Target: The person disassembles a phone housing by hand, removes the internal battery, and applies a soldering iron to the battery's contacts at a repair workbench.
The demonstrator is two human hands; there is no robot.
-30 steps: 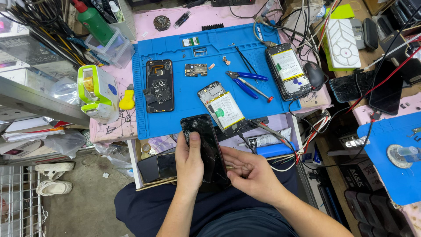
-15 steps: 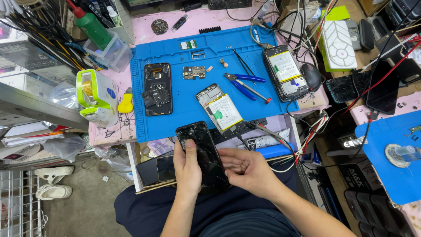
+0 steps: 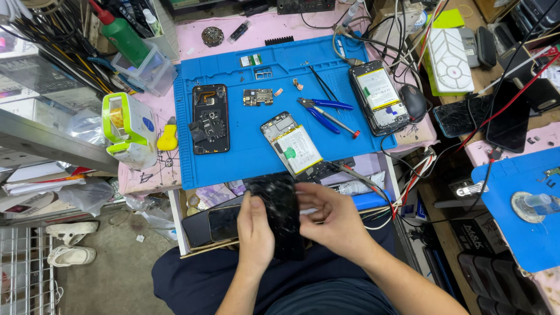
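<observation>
The left hand [image 3: 255,230] is wrapped around the left edge of a dark phone [image 3: 280,204], thumb laid up its face and fingers hidden behind it. The right hand [image 3: 329,219] closes on the same phone from the right side, fingers curled against its edge near the upper half; whether the fingertips pinch a loose part or only press the glass is hard to tell from this angle. The phone stands tilted between both hands, over the person's lap and just in front of the table edge, its screen looking cracked.

Just left of the hands, two dark phones [image 3: 213,224] lie in an open drawer. Behind the hands spreads a blue work mat [image 3: 245,151]. On it, nearest the hands, lies an opened phone with a white battery [image 3: 291,143]. Further left is a black phone back [image 3: 210,118] showing its insides, and near the middle a small circuit board [image 3: 258,96]. Blue-handled pliers [image 3: 324,105] and a red-tipped screwdriver [image 3: 335,123] rest to the right, beside another opened phone [image 3: 379,96]. A green and white tape dispenser [image 3: 128,128] stands off the mat's left side.
</observation>
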